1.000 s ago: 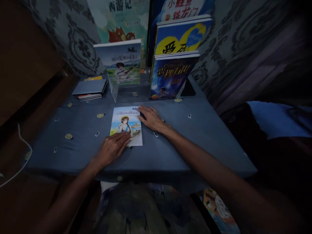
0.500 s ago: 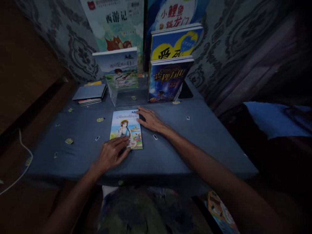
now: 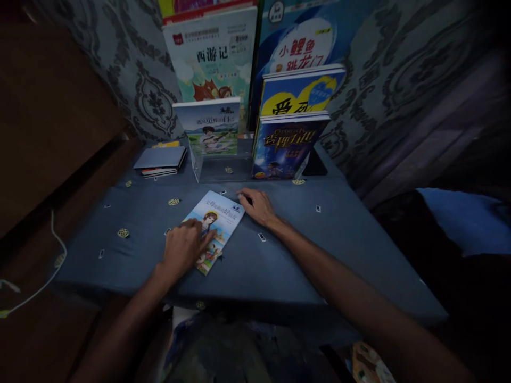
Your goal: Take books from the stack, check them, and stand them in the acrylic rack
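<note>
The thin book point(image 3: 213, 230) lies skewed on the blue-covered worktop point(image 3: 303, 250). The left hand point(image 3: 184, 246) presses flat on its near half; the right hand point(image 3: 257, 205), fingers spread, touches its far corner. Neither grips it, so uneven pushing could slide it or bunch the cloth.

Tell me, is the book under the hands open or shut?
Shut: the book lies flat, front cover up, with the left hand upon it.

1 head view, facing forward and down, near table point(image 3: 303, 255)
</note>
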Demonstrator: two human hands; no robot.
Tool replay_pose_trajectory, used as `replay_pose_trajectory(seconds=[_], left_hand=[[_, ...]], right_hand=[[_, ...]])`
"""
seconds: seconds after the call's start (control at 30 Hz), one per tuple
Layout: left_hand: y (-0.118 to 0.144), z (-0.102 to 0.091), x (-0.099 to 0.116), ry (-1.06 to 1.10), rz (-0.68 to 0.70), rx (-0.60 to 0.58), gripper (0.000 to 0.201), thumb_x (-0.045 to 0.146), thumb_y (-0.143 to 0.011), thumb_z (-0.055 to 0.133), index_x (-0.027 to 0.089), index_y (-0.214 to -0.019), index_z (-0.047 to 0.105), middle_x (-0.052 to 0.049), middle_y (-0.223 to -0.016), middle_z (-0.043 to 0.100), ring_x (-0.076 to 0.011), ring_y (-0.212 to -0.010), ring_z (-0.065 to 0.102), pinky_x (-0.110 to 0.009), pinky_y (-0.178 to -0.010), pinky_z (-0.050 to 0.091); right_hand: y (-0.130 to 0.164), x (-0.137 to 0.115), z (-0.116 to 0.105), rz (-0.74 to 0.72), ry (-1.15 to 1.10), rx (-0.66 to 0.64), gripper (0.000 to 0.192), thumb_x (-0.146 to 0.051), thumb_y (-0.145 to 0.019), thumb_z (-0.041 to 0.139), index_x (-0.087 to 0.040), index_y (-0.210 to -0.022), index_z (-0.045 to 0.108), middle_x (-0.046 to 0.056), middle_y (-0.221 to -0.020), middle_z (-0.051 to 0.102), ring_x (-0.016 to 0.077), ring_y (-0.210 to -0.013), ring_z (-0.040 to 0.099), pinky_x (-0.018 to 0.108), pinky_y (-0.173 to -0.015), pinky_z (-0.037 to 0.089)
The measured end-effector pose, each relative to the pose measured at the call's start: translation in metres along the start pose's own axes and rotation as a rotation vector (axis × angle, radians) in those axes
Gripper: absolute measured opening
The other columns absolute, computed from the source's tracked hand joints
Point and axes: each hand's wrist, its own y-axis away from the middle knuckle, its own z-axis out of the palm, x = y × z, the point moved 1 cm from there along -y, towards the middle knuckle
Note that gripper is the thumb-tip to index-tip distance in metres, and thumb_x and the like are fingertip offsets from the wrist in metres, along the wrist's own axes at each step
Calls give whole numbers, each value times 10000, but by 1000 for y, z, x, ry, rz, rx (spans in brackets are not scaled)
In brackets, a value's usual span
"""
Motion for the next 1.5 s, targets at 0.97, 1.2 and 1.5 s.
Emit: replay_pose_trajectory(seconds=[0.97, 1.2, 1.5], left_hand=[[1, 15, 51, -29, 160, 34, 313, 146, -1005, 410, 58, -1142, 678, -237, -1206, 676, -351, -1200, 633, -394, -780, 602], [5, 12, 52, 42, 125, -2, 369, 244, -1026, 428, 22, -1225, 645, -260, -1333, 625, -365, -1297, 574, -424, -871, 591], [-2, 11, 19, 115, 111, 34, 348, 307, -1012, 516, 117, -1288, 607, -163, -1398, 615, -297, -1304, 569, -420, -1013, 514]], right_hand=[[3, -1, -2, 1, 46, -36, 344, -361, -948, 484, -159, -1024, 752, 74, -821, 723, 214, -753, 617, 320, -728, 435], [6, -1, -3, -69, 145, -252, 573, -557, -849, 676, -207, -1303, 665, 112, -1047, 706, 300, -1012, 600, 445, -941, 417], [3, 7, -11, -151, 103, -386, 649, -511, -825, 731, -221, -1391, 601, 132, -1193, 678, 335, -1148, 577, 470, -994, 416]])
